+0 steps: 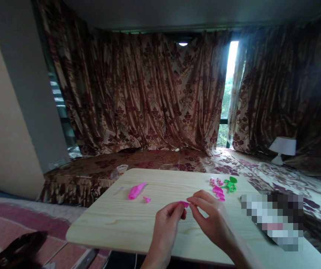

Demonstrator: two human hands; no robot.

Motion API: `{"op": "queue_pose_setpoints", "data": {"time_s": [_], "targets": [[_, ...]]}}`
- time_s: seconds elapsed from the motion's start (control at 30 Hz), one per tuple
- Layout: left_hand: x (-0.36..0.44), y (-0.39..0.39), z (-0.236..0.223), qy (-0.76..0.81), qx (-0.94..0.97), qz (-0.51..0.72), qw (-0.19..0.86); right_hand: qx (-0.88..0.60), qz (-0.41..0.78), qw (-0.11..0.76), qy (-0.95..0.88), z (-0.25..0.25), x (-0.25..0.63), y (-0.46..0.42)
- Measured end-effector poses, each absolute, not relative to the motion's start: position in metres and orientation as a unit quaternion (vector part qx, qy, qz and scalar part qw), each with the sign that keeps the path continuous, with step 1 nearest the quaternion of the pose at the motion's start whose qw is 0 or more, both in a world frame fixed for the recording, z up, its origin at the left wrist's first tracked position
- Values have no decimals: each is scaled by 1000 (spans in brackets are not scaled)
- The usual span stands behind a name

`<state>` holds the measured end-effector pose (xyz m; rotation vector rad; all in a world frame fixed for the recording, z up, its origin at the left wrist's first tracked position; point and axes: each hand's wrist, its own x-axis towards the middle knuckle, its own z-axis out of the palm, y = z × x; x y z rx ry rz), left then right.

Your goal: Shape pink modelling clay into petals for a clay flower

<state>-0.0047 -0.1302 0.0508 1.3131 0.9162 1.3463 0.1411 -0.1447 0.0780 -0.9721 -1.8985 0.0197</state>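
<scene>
Left hand (170, 216): you pinch a pink piece (184, 204), lower middle of the frame.
Right hand (210, 209): at its right end; I can't tell if you pinch.
Green bits (230, 185): on the table (115, 224), lower right.

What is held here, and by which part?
A small pink piece: the left hand pinches its left end; the right hand is at its right end, grip unclear.

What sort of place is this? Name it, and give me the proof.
Most likely a room in a home, perhaps a bedroom: long floral curtains hang across the far side, a small white lamp stands at the right, and a light wooden table stands in front.
</scene>
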Motion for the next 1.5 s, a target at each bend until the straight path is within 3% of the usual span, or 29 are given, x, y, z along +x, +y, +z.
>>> {"op": "queue_pose_setpoints", "data": {"time_s": [0.2, 0.37, 0.67, 0.77, 0.97, 1.3, 1.5], "targets": [[-5, -128, 50, 380, 512, 567, 522, -382, 25, 493, -781, 77, 140, -145], [-1, -129, 48, 381, 479, 566, 552, -409, 64, 553, -723, 70, 146, -138], [14, -133, 45, 384, 500, 518, 578, -455, 125, 559, -681, 52, 144, -129], [16, -126, 35, 404, 568, 496, 518, -481, 122, 551, -671, 43, 162, -126], [28, -84, 15, 448, 705, 479, 269, -574, 115, 493, -644, 23, 251, -123], [110, -37, 3, 376, 834, 352, 197, -661, 109, 385, -634, -7, 315, -82], [133, -37, 3, 328, 911, 239, 76, -679, 112, 357, -631, -16, 323, -67]]}}
